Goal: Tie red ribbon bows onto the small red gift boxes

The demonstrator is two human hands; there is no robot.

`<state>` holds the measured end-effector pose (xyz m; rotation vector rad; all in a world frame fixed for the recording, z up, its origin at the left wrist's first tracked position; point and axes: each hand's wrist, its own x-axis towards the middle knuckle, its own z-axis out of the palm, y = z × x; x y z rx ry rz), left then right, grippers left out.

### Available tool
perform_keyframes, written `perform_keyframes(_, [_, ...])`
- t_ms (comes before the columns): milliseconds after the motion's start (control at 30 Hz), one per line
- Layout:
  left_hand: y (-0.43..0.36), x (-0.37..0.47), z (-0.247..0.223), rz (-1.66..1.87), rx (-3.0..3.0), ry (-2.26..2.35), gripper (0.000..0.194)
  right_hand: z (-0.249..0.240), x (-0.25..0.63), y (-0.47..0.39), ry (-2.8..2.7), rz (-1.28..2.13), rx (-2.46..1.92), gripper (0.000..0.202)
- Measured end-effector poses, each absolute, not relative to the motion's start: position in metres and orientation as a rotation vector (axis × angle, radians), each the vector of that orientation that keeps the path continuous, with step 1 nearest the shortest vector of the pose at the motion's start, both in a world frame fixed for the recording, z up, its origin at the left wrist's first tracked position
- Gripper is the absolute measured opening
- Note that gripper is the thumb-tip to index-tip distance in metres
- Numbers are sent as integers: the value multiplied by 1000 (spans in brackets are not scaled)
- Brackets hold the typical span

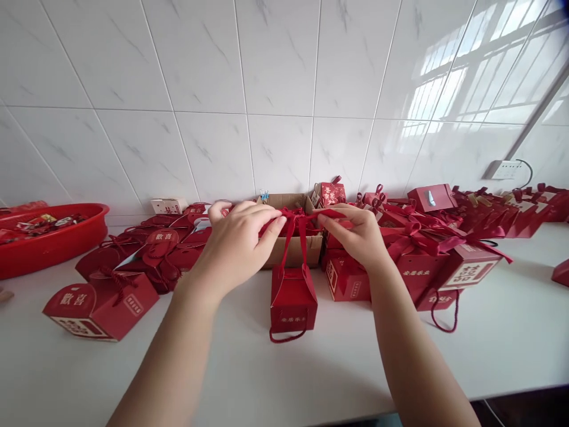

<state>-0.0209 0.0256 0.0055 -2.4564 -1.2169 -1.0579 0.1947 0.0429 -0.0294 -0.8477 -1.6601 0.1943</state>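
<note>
A small red gift box (293, 299) stands on the white table, with a cord handle drooping at its front. Two strands of red ribbon (303, 240) rise from its top and meet between my hands. My left hand (242, 240) pinches the ribbon between thumb and fingers, left of the crossing. On the right, my right hand (354, 231) pinches the other side of the ribbon. Both hands are raised above and behind the box, palms facing down. Behind the ribbon sits an open cardboard box (291, 252) with red material in it.
Several red gift boxes lie left (106, 305) and right (427, 273). A red basin (57, 249) with wrapped sweets is at far left. Tiled wall (280, 148) stands behind; a power strip (504, 170) is at right. The table's front edge (511, 394) shows lower right.
</note>
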Motion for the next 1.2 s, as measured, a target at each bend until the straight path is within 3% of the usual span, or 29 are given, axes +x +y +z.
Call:
perform_keyframes(367, [7, -77, -24, -853, -2385, -1376, 29, -77, 214, -8, -1426, 320, -1205, 26])
perform_keyframes(667, [33, -123, -87, -331, -2311, -1961, 45, -147, 252, -56, -1232, 409, -1455, 29])
perform_keyframes(1000, [44, -137, -131, -412, -2454, -2153, 37, -190, 261, -71, -1175, 477, -1605, 32])
perform_keyframes(1200, [42, -124, -123, -641, -2481, -2031, 34, -183, 239, -67, -1598, 251, -1691, 30])
